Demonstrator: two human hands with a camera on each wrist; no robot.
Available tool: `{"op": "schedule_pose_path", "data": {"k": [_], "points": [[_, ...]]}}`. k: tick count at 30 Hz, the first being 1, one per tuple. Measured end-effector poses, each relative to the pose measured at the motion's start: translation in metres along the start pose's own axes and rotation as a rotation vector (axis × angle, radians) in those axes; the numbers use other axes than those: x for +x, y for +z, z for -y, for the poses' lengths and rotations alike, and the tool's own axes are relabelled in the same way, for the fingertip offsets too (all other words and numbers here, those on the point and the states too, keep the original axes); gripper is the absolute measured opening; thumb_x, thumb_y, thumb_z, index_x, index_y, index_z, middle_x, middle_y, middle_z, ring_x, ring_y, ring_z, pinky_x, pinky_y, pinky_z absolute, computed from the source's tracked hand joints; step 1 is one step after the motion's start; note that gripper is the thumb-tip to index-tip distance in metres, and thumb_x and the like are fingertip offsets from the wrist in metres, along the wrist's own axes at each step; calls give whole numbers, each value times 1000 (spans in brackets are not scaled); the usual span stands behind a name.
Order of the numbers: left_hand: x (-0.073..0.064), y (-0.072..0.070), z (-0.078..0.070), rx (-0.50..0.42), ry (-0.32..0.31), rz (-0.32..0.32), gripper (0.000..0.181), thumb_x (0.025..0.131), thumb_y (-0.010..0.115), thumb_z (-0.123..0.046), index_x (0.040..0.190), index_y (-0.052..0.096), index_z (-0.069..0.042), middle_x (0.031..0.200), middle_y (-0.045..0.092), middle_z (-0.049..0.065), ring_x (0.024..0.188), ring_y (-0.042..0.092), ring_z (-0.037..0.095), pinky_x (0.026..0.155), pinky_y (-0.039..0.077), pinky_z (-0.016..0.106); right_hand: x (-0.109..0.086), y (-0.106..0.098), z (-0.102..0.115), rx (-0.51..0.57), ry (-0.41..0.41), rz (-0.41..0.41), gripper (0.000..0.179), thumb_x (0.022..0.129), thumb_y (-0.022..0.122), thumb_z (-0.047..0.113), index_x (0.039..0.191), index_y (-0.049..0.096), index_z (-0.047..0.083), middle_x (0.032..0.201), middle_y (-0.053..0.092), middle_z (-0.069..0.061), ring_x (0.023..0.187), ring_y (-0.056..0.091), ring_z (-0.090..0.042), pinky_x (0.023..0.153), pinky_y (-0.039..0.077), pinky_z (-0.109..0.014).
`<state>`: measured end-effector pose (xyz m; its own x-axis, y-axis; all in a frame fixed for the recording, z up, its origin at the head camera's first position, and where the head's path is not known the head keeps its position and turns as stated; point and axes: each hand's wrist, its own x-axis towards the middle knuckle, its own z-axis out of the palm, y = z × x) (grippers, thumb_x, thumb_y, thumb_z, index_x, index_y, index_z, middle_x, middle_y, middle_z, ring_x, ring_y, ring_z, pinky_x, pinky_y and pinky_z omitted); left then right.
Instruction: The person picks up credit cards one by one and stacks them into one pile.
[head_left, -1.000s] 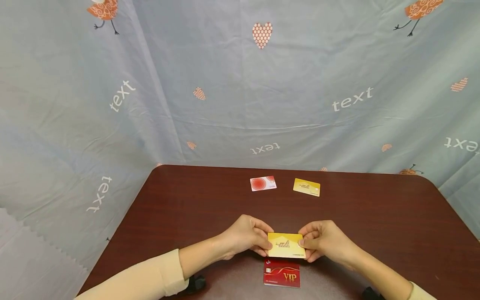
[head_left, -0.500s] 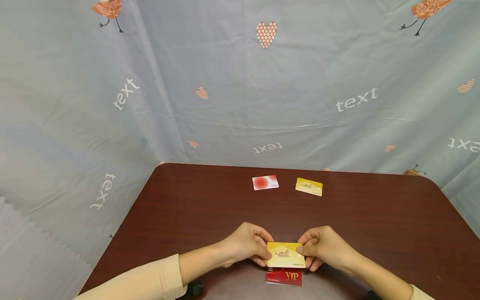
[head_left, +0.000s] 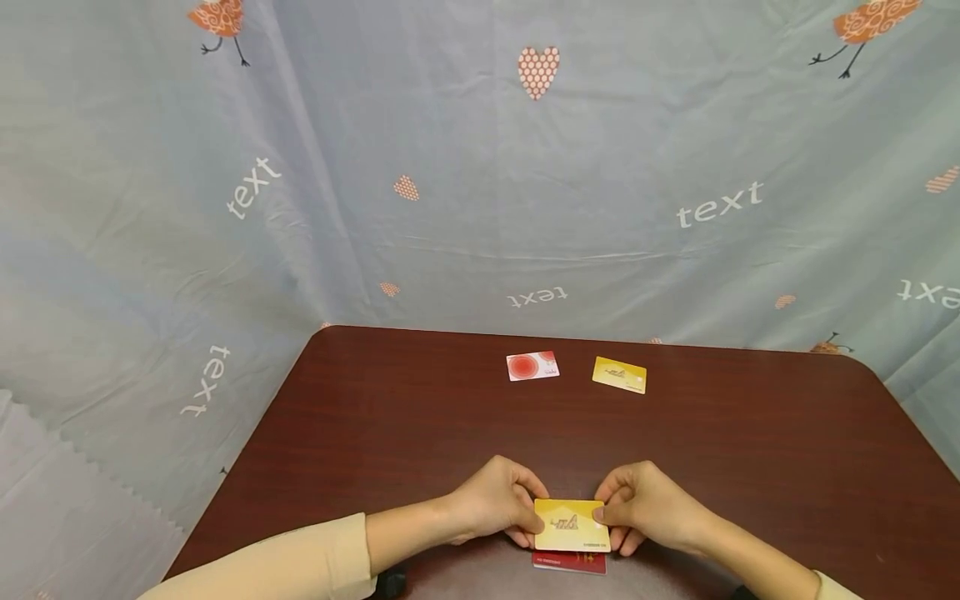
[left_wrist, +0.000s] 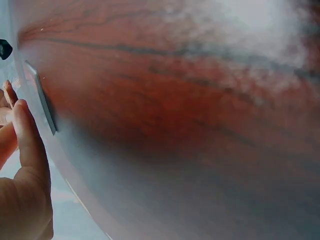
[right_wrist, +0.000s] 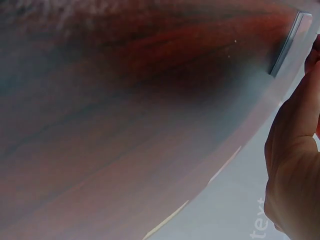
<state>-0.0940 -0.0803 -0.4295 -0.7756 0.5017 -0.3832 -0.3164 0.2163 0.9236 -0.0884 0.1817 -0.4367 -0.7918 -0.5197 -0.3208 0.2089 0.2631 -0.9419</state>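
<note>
Both hands pinch one yellow card (head_left: 572, 527) by its short edges in the head view. My left hand (head_left: 495, 502) has it by the left edge, thumb on top. At the right edge is my right hand (head_left: 651, 507), its thumb also on the card's face. Under the yellow card a red card (head_left: 570, 563) lies on the table, mostly covered, its near strip showing. The left wrist view has the left hand (left_wrist: 27, 175) at its left edge, beside the thin dark edge of the cards on the table (left_wrist: 44, 102). In the right wrist view the right hand (right_wrist: 295, 155) appears at the right.
Farther back on the dark brown table (head_left: 420, 400) lie a white card with a red circle (head_left: 532, 366) and a second yellow card (head_left: 619, 375). A patterned grey-blue cloth (head_left: 465, 167) hangs behind the table's far edge and along its left side.
Both hands have brought the yellow card nearer to the body, over the red card. The red card, largely visible a second ago, now shows only a narrow strip.
</note>
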Motion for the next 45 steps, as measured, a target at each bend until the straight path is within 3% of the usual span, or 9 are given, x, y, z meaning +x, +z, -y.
{"op": "schedule_pose_path", "data": {"k": [9,17,29,39,45], "points": [[-1,3,2,113,32,22,28,78,74,20,102,71,6,66,65,8,49,63,12,46,53,19,0,3,-2,25,22,43,15,95,72,1,100,62,-7,75,68,-14,58,67,-16,50,58,-26],[-1,7,4,157,50,18,28,76,74,20,100,70,5,62,61,6,46,59,10,43,48,17,-1,2,-5,16,27,63,14,95,72,0,100,61,-8,76,67,-15,57,67,-16,49,57,-23],[1,11,7,306,75,-13,27,74,75,19,97,72,5,58,62,4,43,55,10,41,46,18,0,5,-11,-28,48,35,14,94,74,1,98,62,-6,75,67,-14,56,67,-17,49,57,-25],[1,11,1,440,105,30,23,78,75,16,97,71,4,54,60,0,40,53,6,40,44,15,-2,3,-11,-91,13,5,13,92,77,3,94,65,-3,71,67,-11,56,66,-16,48,56,-25],[2,14,0,451,84,14,22,77,74,17,94,71,3,53,60,1,38,51,6,39,40,15,-3,4,-11,-147,8,-25,11,90,79,4,88,69,-1,66,67,-10,54,65,-15,46,56,-26]]}}
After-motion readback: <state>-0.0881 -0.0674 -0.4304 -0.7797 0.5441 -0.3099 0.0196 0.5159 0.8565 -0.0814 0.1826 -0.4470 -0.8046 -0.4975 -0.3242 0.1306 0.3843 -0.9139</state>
